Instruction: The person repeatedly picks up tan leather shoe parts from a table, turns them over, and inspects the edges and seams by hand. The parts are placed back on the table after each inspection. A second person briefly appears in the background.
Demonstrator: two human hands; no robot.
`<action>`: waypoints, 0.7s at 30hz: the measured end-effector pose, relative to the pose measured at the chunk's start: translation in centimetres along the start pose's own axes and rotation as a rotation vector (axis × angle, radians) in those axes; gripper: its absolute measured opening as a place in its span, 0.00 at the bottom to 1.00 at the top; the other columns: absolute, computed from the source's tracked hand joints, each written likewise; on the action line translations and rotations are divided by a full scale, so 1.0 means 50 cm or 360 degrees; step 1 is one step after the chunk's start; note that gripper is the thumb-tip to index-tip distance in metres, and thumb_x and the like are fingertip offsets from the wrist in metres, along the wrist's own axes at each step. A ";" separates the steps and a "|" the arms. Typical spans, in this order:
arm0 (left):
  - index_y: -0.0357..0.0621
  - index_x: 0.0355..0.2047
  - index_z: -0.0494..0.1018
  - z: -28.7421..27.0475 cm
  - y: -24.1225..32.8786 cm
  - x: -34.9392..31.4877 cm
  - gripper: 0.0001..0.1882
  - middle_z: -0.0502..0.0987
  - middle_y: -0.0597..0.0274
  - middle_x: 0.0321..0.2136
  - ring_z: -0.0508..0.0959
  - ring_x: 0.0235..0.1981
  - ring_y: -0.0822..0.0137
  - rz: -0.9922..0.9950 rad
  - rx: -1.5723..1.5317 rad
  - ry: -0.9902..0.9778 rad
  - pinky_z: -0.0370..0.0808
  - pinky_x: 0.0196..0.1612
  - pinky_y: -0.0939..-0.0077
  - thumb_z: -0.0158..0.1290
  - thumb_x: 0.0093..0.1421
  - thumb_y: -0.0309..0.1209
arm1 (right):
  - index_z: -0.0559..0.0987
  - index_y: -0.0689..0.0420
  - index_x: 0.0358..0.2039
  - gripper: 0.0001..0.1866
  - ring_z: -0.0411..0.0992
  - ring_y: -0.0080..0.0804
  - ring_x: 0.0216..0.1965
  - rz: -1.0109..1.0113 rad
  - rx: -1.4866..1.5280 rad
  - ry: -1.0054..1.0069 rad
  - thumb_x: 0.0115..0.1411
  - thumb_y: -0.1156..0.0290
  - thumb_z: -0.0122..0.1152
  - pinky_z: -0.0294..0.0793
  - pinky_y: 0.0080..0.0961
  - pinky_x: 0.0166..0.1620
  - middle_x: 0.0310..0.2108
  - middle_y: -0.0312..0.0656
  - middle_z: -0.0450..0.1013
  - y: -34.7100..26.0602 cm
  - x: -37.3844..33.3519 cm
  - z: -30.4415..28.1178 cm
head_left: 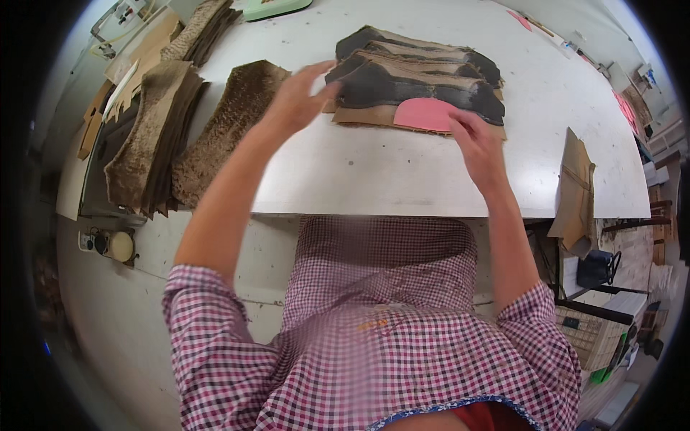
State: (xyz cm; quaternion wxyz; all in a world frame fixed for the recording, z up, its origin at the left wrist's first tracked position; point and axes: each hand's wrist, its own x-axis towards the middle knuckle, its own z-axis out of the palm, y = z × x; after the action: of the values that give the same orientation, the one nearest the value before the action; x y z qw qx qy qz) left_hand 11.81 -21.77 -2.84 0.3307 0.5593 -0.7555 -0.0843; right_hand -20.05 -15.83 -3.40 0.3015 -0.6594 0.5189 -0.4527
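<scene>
In front of me lies an overlapping row of shaped brown pieces with black-coated faces (402, 87), their rough edges showing. On the nearest one rests a flat pink half-round piece (424, 114), its curved side facing away from me. My right hand (480, 147) has its thumb and fingers closed at the right edge of this pink piece. At the row's left end is my left hand (298, 100), thumb and fingers apart, slightly blurred; whether it touches the dark pieces I cannot tell.
Mottled brown fuzzy pieces (233, 118) lie at the left, beside a thick stack of similar ones (152, 136). The white table (374, 183) has its front edge close to my body. Folded brown cardboard (576, 190) overhangs its right front corner. A pale green tray (277, 8) stands at the far side.
</scene>
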 end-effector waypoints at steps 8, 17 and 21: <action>0.41 0.38 0.75 0.076 0.167 0.013 0.14 0.76 0.55 0.38 0.74 0.44 0.52 0.0488 0.0024 -0.0051 0.72 0.43 0.64 0.61 0.51 0.28 | 0.79 0.62 0.40 0.21 0.70 0.24 0.36 0.0718 0.0428 0.0036 0.61 0.53 0.59 0.68 0.21 0.43 0.34 0.38 0.75 0.075 0.109 0.034; 0.42 0.41 0.75 0.102 0.226 -0.021 0.13 0.74 0.59 0.42 0.73 0.46 0.63 0.0101 -0.1412 -0.0330 0.68 0.52 0.74 0.50 0.65 0.38 | 0.71 0.61 0.19 0.17 0.56 0.19 0.25 0.0252 0.0569 -0.0096 0.57 0.61 0.59 0.58 0.23 0.28 0.21 0.31 0.62 0.016 0.045 -0.004; 0.37 0.48 0.74 0.162 0.159 -0.022 0.30 0.72 0.54 0.50 0.71 0.52 0.64 -0.0216 -0.0995 -0.0362 0.65 0.58 0.70 0.35 0.70 0.52 | 0.76 0.66 0.28 0.11 0.64 0.20 0.27 0.0045 0.0488 0.0256 0.58 0.68 0.55 0.64 0.19 0.31 0.25 0.32 0.69 -0.049 -0.061 -0.032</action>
State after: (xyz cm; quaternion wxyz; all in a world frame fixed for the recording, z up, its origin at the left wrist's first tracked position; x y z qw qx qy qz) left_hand 0.87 -19.88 -5.55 0.3934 0.4668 -0.6861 -0.3956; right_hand -20.65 -12.10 -1.48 0.3624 -0.5601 0.4754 -0.5735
